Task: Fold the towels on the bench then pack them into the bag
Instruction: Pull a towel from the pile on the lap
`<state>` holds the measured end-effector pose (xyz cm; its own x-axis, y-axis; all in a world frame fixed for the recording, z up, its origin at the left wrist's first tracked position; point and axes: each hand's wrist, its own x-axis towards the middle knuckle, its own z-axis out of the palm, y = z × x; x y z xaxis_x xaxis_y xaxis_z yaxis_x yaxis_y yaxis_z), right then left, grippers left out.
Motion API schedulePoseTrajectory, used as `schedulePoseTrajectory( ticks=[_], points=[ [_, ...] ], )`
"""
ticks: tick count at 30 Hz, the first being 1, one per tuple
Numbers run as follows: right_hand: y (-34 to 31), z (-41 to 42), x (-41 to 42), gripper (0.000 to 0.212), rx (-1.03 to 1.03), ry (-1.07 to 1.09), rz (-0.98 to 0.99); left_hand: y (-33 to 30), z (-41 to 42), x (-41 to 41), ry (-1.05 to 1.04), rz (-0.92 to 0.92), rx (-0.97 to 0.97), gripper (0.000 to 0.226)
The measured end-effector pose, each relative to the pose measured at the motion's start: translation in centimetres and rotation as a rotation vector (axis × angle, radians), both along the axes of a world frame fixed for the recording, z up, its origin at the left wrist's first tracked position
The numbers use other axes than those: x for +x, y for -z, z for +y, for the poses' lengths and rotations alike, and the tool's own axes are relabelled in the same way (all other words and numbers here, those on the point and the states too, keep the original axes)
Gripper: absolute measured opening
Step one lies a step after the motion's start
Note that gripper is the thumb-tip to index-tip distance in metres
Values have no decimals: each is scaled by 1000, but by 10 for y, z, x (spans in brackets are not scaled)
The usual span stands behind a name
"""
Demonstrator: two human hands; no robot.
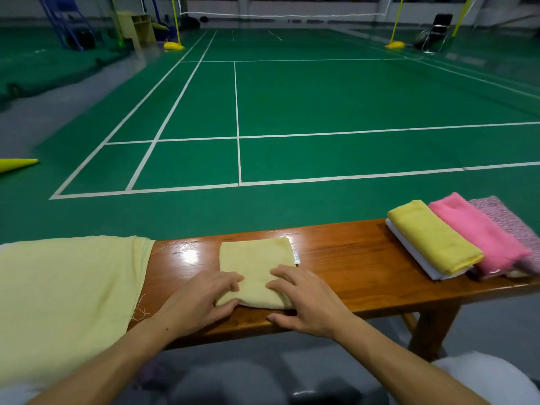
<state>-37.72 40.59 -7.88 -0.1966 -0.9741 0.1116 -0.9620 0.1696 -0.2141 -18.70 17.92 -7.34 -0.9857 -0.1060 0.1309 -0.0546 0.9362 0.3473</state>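
- Two bare hands lie on a small pale yellow towel (257, 267), folded into a rough rectangle in the middle of the wooden bench (350, 258)
- left hand (201, 296) covers the towel's near left corner, fingers lightly curled and close together on top, thumb tucked against the near folded edge, so it seems to pinch that corner
- right hand (304, 299) sits on the near right part of the towel, fingers a little spread and bent with their tips pressing the cloth, thumb lying along the bench's front edge just below the towel
- a small white label (296, 257) sticks out at the towel's right edge
- to the left, a large pale yellow cloth (67, 293) drapes over the bench end and hangs toward the viewer, loose threads at its hem; whether it is a towel or the bag I cannot tell
- at the right end, well apart from the hands, folded towels lie side by side and overlapping: a yellow towel (435, 238) on top of a white towel (415, 255), then a pink towel (479, 235), then a speckled pink-grey towel (508, 220) at the far right
- beyond the bench stretches a green badminton court (292, 106) with white lines, its net (286, 15) strung between yellow posts in the distance
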Motion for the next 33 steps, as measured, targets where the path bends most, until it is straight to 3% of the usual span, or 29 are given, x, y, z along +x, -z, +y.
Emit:
schedulePoseTrajectory(
  ticks=[8,14,17,23,26,30,33],
  points=[
    [-6,2,-7,37,-126,8,-107,-19,-2,1,-103,7,307,21],
    [-6,0,-8,21,-272,146,-542,-25,-8,0,-159,76,459,13],
    [-9,-9,-13,20,-341,224,-690,-23,-12,-7,-243,104,503,10],
    [-4,-39,-18,27,-405,336,-795,-5,-26,-20,-486,129,522,11],
    [-3,-51,-19,36,-356,439,-704,0,-29,-24,-589,115,436,13],
    [-1,-57,-15,41,-273,526,-218,-10,-22,-22,-644,115,44,19],
    [-3,-60,-16,40,-345,413,-51,-16,-4,-20,-521,243,-166,25]
  ],
)
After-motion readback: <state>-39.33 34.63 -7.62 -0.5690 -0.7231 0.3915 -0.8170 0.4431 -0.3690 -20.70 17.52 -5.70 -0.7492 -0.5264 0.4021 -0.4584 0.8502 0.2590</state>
